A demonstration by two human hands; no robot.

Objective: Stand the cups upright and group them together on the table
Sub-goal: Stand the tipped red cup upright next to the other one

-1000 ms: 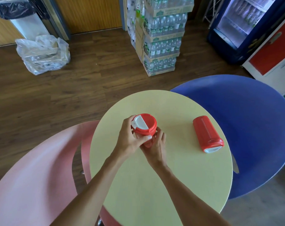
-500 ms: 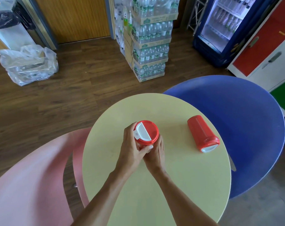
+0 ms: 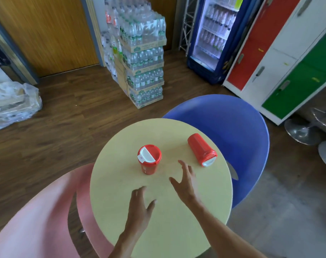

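Both forearms run off the bottom edge; elbows out of frame. Left hand (image 3: 139,211) is motion-blurred, fingertips smeared. Right hand (image 3: 185,183) is a bit sharper, fingers still soft. Print on the upright cup (image 3: 149,161) is too small to read. Lying cup (image 3: 202,149) near the tabletop's right edge: underside hidden. Yellow table (image 3: 158,229): near edge cut off at the bottom, base hidden under the top. Pink chair (image 3: 37,220) is cropped at the bottom-left corner and blurred. Plastic bag (image 3: 13,103) is cut by the left edge, contents unclear.

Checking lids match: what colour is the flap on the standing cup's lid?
White, on the upright red plastic cup's red lid; clearest in the head view.
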